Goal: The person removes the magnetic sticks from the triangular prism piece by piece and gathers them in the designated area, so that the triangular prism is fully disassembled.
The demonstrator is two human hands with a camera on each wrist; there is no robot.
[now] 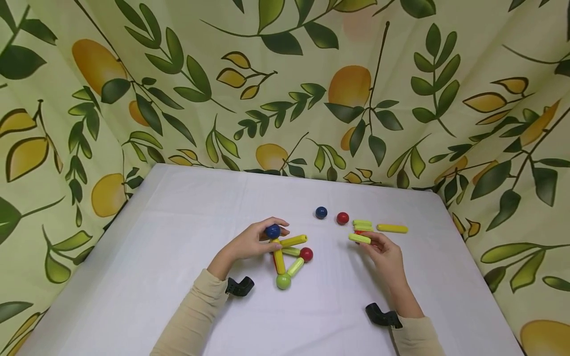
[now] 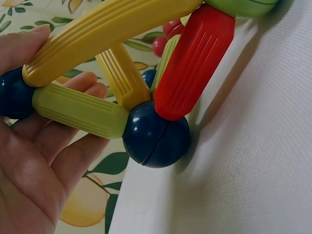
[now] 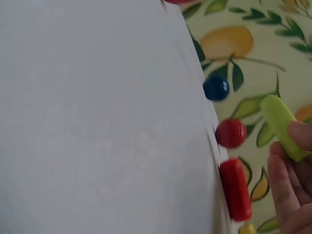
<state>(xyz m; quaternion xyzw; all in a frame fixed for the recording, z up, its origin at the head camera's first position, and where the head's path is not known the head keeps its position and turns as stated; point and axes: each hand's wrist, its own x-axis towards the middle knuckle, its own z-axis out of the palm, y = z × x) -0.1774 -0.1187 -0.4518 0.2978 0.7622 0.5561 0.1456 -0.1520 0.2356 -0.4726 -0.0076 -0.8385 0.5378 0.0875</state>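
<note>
My left hand [image 1: 249, 243] holds a frame of magnetic building sticks and balls by its top, around the blue ball [image 1: 272, 231] and the upper end of a yellow stick [image 1: 279, 260]. Low on the frame are a light green ball [image 1: 283, 282] and a red ball [image 1: 306, 254]. From the left wrist, another blue ball [image 2: 156, 134] joins a red stick [image 2: 195, 63] and a green stick [image 2: 80, 109]. To the right, my right hand [image 1: 388, 254] pinches a loose light green magnetic stick [image 1: 359, 239] between thumb and fingers.
Behind the right hand lie a loose blue ball [image 1: 321, 212], a red ball [image 1: 342, 218], green sticks [image 1: 362, 223] and a yellow stick [image 1: 392, 228]. A red stick [image 3: 235, 189] shows in the right wrist view. A leaf-patterned curtain [image 1: 285, 99] surrounds the white table [image 1: 187, 198].
</note>
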